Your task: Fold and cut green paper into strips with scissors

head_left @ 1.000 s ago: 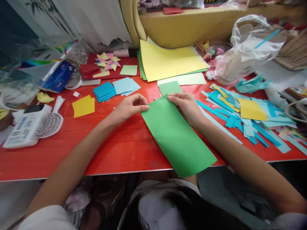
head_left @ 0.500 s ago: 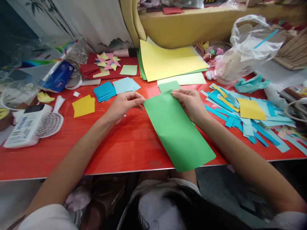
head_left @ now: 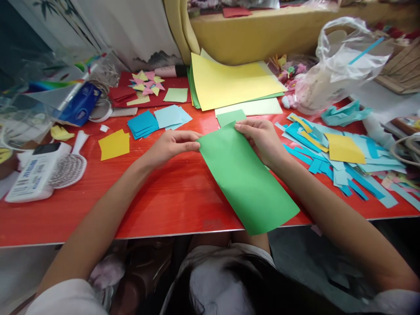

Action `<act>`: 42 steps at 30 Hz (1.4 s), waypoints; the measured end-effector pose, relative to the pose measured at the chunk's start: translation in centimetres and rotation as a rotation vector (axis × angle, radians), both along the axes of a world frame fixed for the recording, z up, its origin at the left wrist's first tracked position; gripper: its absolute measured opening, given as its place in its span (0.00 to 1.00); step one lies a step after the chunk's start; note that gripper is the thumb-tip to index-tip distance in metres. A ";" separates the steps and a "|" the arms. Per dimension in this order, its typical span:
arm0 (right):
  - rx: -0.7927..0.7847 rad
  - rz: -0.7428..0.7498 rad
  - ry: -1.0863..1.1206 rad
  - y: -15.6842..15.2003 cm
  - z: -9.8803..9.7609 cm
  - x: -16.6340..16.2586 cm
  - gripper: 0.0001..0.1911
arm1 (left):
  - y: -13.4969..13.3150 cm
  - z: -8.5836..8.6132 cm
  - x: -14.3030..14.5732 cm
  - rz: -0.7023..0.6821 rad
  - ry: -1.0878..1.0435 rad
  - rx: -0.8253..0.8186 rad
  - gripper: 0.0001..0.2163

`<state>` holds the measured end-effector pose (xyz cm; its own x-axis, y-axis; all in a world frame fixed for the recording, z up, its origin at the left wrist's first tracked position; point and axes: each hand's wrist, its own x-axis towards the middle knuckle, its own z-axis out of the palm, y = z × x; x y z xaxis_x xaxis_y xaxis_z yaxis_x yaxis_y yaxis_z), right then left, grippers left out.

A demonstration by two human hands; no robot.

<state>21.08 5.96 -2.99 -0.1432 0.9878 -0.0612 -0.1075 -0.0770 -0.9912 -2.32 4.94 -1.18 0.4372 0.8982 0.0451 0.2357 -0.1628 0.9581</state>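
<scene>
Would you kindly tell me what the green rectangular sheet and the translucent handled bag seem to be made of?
The green rectangular sheet looks like matte paper or thin card: it curves gently and has crisp edges. The translucent handled bag is probably thin, glossy plastic film, given its crinkled, see-through surface.

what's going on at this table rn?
A person is handling a green sheet with both bare hands above a red table. The right hand pinches its far edge; the left hand is at the far-left corner, its grip unclear. Blue squares and yellow paper lie to the left, a larger yellow sheet lies beyond, and blue strips are heaped to the right.
</scene>
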 end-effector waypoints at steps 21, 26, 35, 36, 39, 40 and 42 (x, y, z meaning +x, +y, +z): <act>0.075 0.010 -0.005 0.1 0.0 -0.1 0.07 | 0.0 -1.7 2.0 0.266 -0.198 0.058 0.14; 0.087 0.002 -0.011 0.1 0.1 -0.1 0.06 | 0.3 -1.8 2.1 0.286 -0.154 0.112 0.15; 0.121 -0.062 -0.011 0.2 -0.5 0.0 0.06 | 0.0 -2.4 2.3 0.297 -0.170 0.066 0.19; 0.118 -0.075 -0.011 0.3 -0.6 0.1 0.06 | -0.1 -2.4 2.4 0.288 -0.183 0.053 0.19; 0.129 -0.093 0.006 0.3 -0.9 0.1 0.07 | -0.3 -2.4 2.8 0.308 -0.206 0.045 0.19; 0.131 -0.095 0.013 0.3 -1.0 0.1 0.07 | -0.4 -2.4 2.9 0.326 -0.215 0.034 0.19; 0.130 -0.104 0.024 0.3 -1.0 0.1 0.07 | -0.6 -2.4 3.1 0.345 -0.259 -0.031 0.16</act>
